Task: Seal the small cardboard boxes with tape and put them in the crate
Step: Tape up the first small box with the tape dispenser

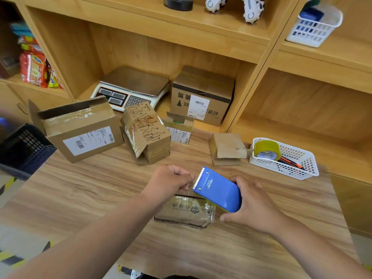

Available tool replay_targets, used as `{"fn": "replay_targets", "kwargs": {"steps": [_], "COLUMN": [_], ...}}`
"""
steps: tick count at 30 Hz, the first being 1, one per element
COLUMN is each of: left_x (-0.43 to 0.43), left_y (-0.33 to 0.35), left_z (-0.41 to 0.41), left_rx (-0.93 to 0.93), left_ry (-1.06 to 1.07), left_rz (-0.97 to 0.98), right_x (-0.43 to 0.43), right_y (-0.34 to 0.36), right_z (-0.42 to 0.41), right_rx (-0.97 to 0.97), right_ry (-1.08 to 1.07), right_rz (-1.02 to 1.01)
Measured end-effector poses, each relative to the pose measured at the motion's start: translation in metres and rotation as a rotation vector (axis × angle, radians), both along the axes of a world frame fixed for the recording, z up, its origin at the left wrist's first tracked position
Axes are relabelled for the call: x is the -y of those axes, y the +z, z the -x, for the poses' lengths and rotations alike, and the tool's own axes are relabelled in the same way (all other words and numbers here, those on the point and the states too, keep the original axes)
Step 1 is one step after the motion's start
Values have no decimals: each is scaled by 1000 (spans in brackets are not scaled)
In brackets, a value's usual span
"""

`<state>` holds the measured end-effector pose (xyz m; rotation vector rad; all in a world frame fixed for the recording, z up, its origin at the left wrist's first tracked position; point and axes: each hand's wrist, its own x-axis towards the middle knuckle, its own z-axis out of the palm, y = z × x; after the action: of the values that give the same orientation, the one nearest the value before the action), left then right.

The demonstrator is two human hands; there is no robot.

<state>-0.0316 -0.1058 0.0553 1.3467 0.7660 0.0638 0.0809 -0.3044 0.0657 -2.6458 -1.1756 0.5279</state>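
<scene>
My right hand (253,204) grips the blue tape dispenser (218,191) above the small box (185,211) on the near table (80,198). My left hand (171,182) pinches the tape end (190,185) beside the toothed blade (199,178). Pulling crooked could wrinkle the tape or cut me.

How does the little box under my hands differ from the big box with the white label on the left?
The small box is closed and glossy with clear tape; the big box has open top flaps. The big box is much larger than the small box. The big box bears a white barcode label; the small box shows a printed logo. Both are brown cardboard.
</scene>
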Motion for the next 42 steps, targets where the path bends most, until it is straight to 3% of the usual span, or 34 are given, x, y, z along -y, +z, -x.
{"fn": "replay_targets", "kwargs": {"steps": [5,15,23,30,42], "left_x": [-6,-11,-68,-61,-55], "left_y": [-3,-1,-5,-22,-33], "left_z": [-2,-3,21,19,9], "left_rx": [-25,-37,-100,-132,-136], "left_ry": [11,49,111,121,131], "left_rz": [24,49,-39,18,-23], "right_x": [0,5,34,35,42], "right_y": [1,0,1,9,14], "right_z": [-3,-21,-41,-51,-69], "right_rx": [244,212,240,241,301], "right_ry": [169,210,204,269,288], "right_rz": [-155,-116,28,159,197]}}
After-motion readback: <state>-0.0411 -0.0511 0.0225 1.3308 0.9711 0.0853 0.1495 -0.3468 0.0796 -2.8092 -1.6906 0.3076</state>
